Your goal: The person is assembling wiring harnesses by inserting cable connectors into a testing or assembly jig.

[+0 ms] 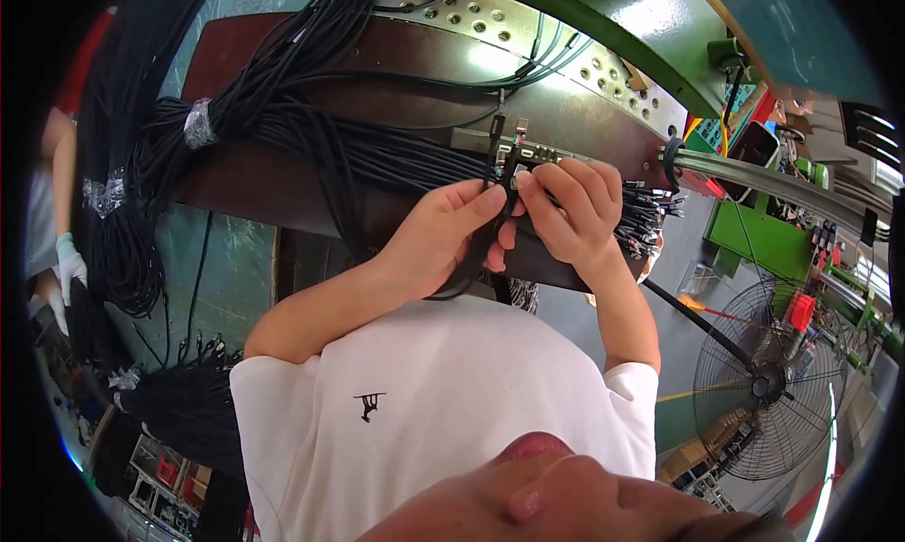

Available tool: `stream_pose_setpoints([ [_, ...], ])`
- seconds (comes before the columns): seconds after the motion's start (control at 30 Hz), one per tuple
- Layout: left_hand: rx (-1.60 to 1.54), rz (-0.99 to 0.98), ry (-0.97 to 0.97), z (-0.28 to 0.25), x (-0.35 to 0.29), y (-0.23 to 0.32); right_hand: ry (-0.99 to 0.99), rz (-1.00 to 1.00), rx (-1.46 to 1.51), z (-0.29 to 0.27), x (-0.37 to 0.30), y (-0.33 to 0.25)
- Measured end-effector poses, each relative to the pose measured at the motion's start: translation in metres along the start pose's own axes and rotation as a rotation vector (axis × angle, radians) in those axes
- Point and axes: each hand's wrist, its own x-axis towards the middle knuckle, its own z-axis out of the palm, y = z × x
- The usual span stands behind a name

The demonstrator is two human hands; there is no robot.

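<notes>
My left hand (438, 233) is closed on a black cable (487, 231), its thumb pressed near the connector end. Opposite it, my right hand (573, 207) pinches the small metal connector (516, 176) at that end between thumb and forefinger. Both hands are together at chest height, over the near edge of the dark brown bench (415, 57). Just beyond the fingertips is a small metal fixture (521, 132) with upright parts. The fingers partly hide the connector, so its exact fit against the fixture cannot be made out.
Long black cables (377, 156) lie along the bench, bundled at the left with clear wrap (200, 124). Metal cable ends (646, 217) cluster right of my hands. A green machine frame (613, 24) rises beyond. A floor fan (768, 382) stands right; another person's gloved hand (71, 262) is far left.
</notes>
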Motion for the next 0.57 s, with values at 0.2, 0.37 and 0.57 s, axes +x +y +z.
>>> stream_pose_setpoints([
  [0.2, 0.215, 0.043, 0.002, -0.011, -0.008, 0.010, -0.081, 0.197, 0.022, 0.007, -0.003, -0.002],
  [0.37, 0.578, 0.408, 0.275, -0.007, -0.015, 0.001, -0.140, 0.712, 0.458, 0.013, 0.002, 0.001],
  [0.57, 0.285, 0.047, 0.057, 0.002, -0.023, 0.016, -0.254, 0.680, 0.408, 0.017, -0.003, -0.007],
])
